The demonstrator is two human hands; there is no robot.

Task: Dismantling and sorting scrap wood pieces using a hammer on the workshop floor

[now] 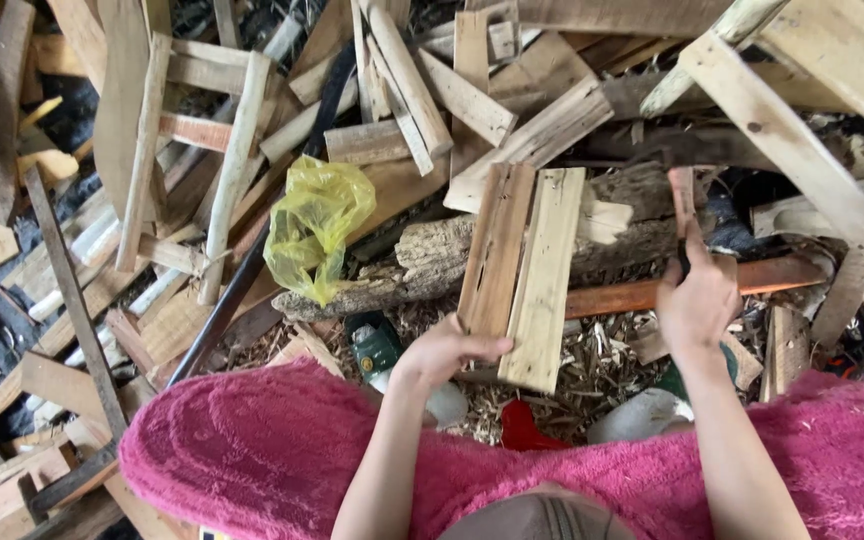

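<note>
I am pinching the near end of two flat boards (522, 270) with my left hand (444, 352), their long axis running straight away from me across the rotten log (432, 262). My right hand (697, 300), off to their right, is gripping a thin reddish wood strip (683, 195) upright, fingers closed round it.

Two boards (522, 270) are showing bare, matt, rough-sawn wood, one reddish, one pale. Log (432, 262) is presenting cracked, weathered bark. Bag (314, 225) is appearing as thin, glossy yellow plastic. Garment (282, 450) is showing fluffy pink cloth.
</note>
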